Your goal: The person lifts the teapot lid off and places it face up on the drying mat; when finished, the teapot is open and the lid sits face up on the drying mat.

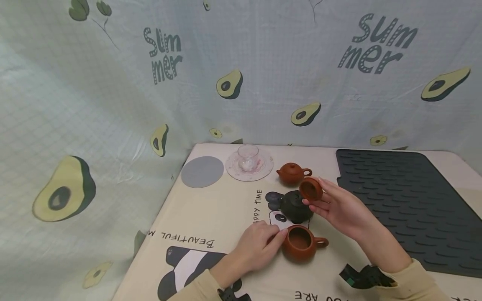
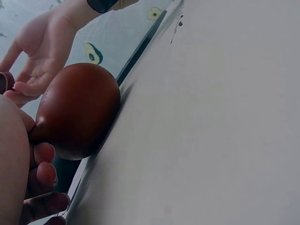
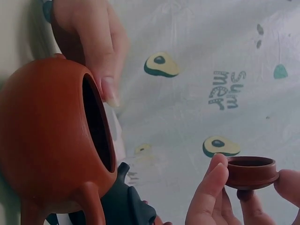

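A reddish-brown clay teapot [image 1: 300, 246], its top uncovered, stands on the table with its handle to the right. My left hand [image 1: 260, 246] pinches it at the spout side, thumb by the rim; in the left wrist view the curled fingers [image 2: 44, 173] lie under the spout. Raised above and behind the pot, my right hand [image 1: 344, 209] holds the teapot's lid [image 1: 311, 189] by its edge. The right wrist view shows that lid [image 3: 251, 171] upside down, knob pointing down. Close behind sits a black teapot [image 1: 295, 207], partly covered by the right fingers.
Farther back is a small lidded brown teapot [image 1: 291, 173]. A clear glass cup [image 1: 248, 156] stands on a patterned saucer [image 1: 233, 171], beside a grey disc [image 1: 202, 172]. A dark ridged mat [image 1: 395, 200] covers the right side. Printed curtain [image 1: 263, 62] encloses the back and left.
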Tool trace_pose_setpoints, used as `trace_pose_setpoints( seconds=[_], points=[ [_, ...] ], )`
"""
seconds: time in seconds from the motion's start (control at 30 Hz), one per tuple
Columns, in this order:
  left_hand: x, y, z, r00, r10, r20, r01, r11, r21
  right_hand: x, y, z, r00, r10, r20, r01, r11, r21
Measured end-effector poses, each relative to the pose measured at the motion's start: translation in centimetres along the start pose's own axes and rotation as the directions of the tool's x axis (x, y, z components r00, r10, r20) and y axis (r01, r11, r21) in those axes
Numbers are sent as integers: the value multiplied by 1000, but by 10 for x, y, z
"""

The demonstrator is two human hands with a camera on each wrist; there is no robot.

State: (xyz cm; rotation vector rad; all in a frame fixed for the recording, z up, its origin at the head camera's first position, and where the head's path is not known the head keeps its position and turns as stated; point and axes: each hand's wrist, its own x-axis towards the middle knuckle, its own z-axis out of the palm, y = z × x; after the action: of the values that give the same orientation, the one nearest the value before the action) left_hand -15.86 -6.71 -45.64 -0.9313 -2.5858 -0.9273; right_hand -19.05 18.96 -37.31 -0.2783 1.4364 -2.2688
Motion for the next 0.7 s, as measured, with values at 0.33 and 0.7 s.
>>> trace_pose_setpoints(
  seconds=[0.33, 0.7],
  points=[
    [-1, -1, 1, 1000, 4, -8, -4, 1000, 0, -1, 1, -1, 996, 15, -91, -13, 1000, 25],
    [-2, 0, 0, 999, 20, -26, -20, 1000, 8, 1, -1, 0, 984, 35, -176, -24, 997, 69]
  ],
)
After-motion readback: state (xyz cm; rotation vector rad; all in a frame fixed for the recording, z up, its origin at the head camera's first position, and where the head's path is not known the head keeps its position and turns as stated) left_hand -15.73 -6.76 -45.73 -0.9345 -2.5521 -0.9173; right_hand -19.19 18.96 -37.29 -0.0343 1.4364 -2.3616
